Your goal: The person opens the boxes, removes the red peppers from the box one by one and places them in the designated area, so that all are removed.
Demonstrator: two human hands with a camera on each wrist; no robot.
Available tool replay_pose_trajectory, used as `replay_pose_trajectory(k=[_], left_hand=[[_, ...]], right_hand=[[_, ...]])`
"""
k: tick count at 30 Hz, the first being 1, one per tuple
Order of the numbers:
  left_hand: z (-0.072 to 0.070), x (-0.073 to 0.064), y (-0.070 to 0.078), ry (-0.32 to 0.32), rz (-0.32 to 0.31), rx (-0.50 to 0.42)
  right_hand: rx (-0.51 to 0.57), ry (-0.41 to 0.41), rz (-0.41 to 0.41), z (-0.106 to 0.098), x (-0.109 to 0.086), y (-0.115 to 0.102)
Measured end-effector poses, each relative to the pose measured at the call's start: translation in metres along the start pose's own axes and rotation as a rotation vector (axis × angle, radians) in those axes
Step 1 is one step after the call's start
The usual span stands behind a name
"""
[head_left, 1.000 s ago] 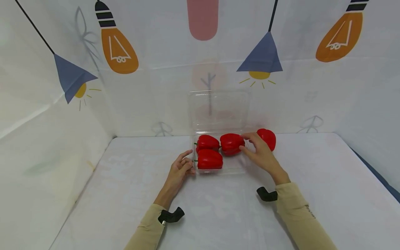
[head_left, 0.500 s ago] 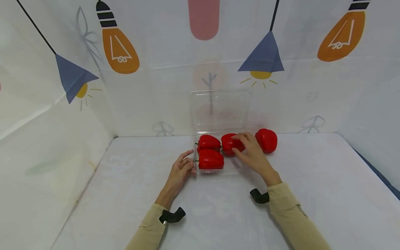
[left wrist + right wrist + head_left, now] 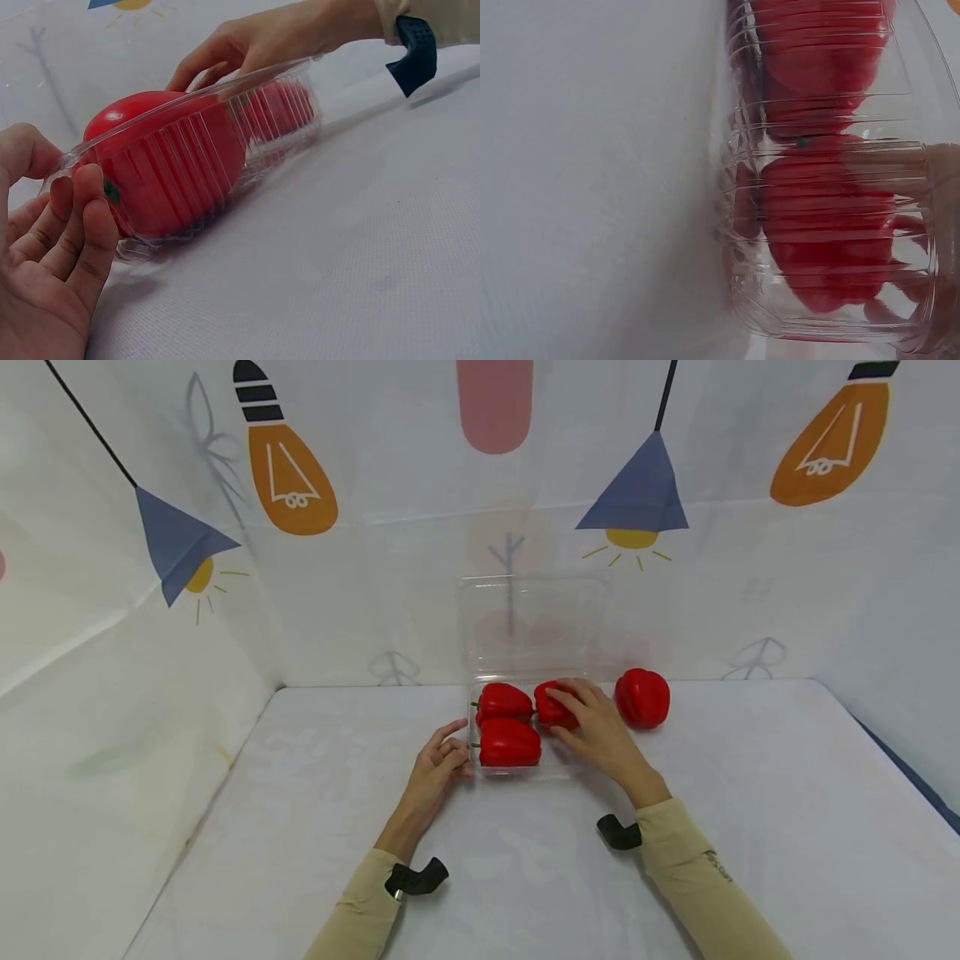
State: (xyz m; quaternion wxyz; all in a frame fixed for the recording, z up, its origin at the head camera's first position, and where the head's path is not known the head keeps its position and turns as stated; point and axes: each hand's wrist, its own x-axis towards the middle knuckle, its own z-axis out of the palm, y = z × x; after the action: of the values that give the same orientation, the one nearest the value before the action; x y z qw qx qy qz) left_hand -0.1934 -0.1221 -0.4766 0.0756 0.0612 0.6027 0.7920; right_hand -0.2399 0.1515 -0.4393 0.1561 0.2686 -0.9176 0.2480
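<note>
A clear plastic clamshell container (image 3: 564,772) lies with its lid (image 3: 532,627) raised behind it. Two red bell peppers (image 3: 510,743) fill its left side, one behind the other, green stems to the left. My right hand (image 3: 600,739) grips a third bell pepper (image 3: 552,703) at the back right, thumb in front and fingers over the top. In the right wrist view that bell pepper (image 3: 829,232) shows through the ribbed wall. At the container's left end my left hand (image 3: 432,774) holds the rim; its bent fingers (image 3: 94,217) meet the wall in the left wrist view.
Another red bell pepper (image 3: 642,698) rests on the white table (image 3: 517,868) just right of the container. A white curtain (image 3: 375,585) printed with lamps and bulbs hangs behind the table's back edge. Black wrist mounts (image 3: 619,832) stick out from both sleeves.
My right hand has moved left over the third bell pepper, and its fingers have closed in on it. The outside bell pepper has come into fuller view. My left hand stays at the container's end.
</note>
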Motion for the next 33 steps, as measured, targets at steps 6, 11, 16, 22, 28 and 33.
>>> replay_pose_trajectory(k=[6,11,16,22,28,33], left_hand=[[0.0013,-0.0006,0.0011,0.004,0.002,0.006],[0.0011,-0.0007,0.0010,0.002,0.001,0.005],[0.0020,-0.0012,0.0015,0.001,0.001,0.006],[0.0019,-0.0013,0.0015,0.006,-0.007,0.011],[0.0014,-0.0009,0.0008,0.005,-0.006,0.018],[0.0015,-0.0006,0.0009,0.002,-0.004,0.026]], right_hand=[[-0.002,-0.042,0.056,-0.0016,0.0000,-0.0023],[0.003,-0.049,0.080,-0.0018,0.0000,-0.0037],[-0.007,-0.045,0.072,-0.0022,0.0000,-0.0041],[-0.037,-0.015,0.024,-0.0015,0.0000,-0.0034],[-0.023,-0.013,0.013,-0.0020,-0.0010,-0.0030],[-0.011,0.011,0.020,-0.0013,-0.0017,-0.0018]])
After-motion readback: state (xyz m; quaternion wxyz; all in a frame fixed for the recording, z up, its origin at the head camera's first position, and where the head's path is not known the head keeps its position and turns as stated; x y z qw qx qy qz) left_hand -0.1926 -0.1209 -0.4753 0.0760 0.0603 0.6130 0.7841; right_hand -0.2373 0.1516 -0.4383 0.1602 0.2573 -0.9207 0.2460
